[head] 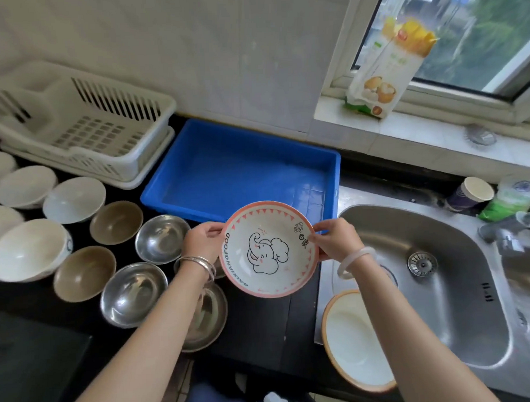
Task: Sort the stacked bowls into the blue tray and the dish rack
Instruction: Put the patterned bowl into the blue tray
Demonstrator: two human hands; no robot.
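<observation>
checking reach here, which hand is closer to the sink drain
Right. The right hand grips the elephant bowl just left of the sink drain; the left hand is beyond the bowl's far side.

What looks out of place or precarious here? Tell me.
One thing: the orange-rimmed white bowl sits tilted on the sink's front-left edge, partly over the basin. Tray and dish rack hold nothing visible.

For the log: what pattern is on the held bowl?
Elephant drawing, pink triangle rim; head view.
</observation>
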